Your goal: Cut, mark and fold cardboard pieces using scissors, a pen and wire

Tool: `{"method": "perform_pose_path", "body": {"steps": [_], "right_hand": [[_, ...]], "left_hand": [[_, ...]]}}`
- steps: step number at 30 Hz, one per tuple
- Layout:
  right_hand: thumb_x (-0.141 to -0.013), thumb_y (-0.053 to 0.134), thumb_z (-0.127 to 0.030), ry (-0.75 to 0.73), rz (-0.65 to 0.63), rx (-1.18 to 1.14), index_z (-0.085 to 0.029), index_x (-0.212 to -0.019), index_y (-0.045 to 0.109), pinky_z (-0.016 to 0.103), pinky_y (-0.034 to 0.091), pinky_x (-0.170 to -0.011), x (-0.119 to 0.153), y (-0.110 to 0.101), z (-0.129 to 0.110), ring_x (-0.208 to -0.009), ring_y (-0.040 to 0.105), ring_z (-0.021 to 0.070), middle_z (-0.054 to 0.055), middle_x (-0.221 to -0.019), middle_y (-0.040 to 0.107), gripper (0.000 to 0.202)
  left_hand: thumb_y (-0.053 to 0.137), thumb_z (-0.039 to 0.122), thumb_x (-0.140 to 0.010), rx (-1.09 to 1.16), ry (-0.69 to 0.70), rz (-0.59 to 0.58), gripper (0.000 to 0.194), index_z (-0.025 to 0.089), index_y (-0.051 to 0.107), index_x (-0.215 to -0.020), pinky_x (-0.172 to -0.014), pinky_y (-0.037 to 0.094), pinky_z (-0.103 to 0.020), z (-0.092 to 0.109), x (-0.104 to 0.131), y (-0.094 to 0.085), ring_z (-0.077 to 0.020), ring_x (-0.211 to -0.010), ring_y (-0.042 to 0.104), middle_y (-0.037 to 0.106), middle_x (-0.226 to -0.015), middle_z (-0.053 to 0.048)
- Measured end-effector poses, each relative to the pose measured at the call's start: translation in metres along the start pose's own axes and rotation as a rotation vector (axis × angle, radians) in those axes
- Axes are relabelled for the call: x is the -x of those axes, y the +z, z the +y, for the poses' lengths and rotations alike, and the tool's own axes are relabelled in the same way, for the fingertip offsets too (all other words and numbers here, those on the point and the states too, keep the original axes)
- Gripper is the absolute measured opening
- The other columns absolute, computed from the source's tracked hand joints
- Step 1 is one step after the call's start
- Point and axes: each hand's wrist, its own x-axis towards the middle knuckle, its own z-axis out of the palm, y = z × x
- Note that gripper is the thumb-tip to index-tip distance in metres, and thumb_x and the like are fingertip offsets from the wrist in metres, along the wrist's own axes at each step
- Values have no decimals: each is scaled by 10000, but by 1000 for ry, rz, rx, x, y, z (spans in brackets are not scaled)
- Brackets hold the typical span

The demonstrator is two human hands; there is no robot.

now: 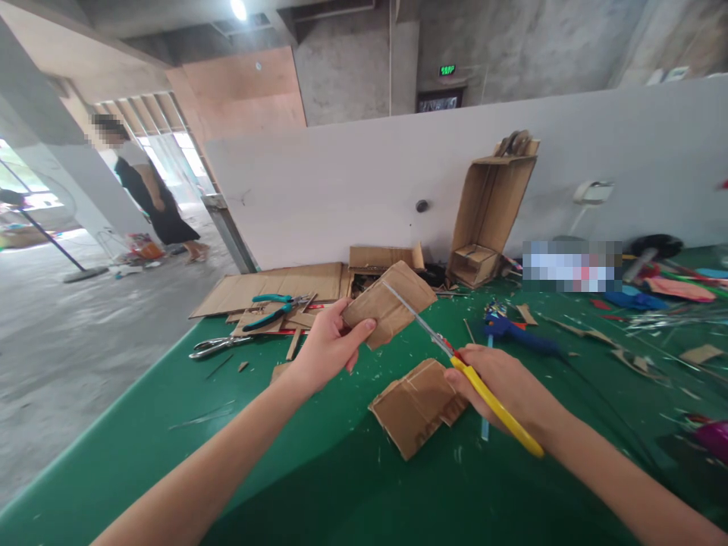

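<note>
My left hand (335, 334) pinches the left end of a small cardboard piece (398, 296), held up above the green table. In my right hand (492, 379) are scissors with yellow handles (494, 406). Their blades reach up and left over the cardboard piece, with the tip near its middle. Below, a second cardboard piece (412, 413) with dark print lies flat on the table. A blue glue gun (515, 331) rests just beyond my right hand.
Teal-handled pliers (273, 315) and metal scissors (219, 346) lie left on the green table (171, 432) near flat cardboard (267, 288). A tall cardboard box (489, 212) stands against the white partition (341, 189). Scraps lie right. A person (148, 186) is at the far left.
</note>
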Motion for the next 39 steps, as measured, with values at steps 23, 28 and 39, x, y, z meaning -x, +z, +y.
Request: {"method": "perform_pose_path", "body": {"steps": [23,28,39], "right_hand": [[-880,369,-531,16,0,-71,-211,-648,477,292,356,-578,1,-4,-3,-613,549,184,57,-698,579,409],[-886,371,-512,-26,55,-51,-222,-567,406,290,300,-536,-1,-3,-5,-539,497,174,36,-580,525,432],[-829,490,-468,-71,72,-115,-221,-664,416,272,313,-530,-2,0,18,-546,456,153,8,-622,496,306]], "left_hand": [[567,390,-827,-33,-50,-91,271,173,457,-947,-282,212,-158,-3,2,4,-38,-273,327,513,-506,64],[577,375,-822,-35,-77,-140,229,182,471,-885,-286,207,-146,-1,7,10,-44,-275,330,398,-423,108],[699,259,-716,94,4,-19,200,168,548,-811,-560,453,-170,-10,-6,-6,-88,-644,551,559,-710,33]]}}
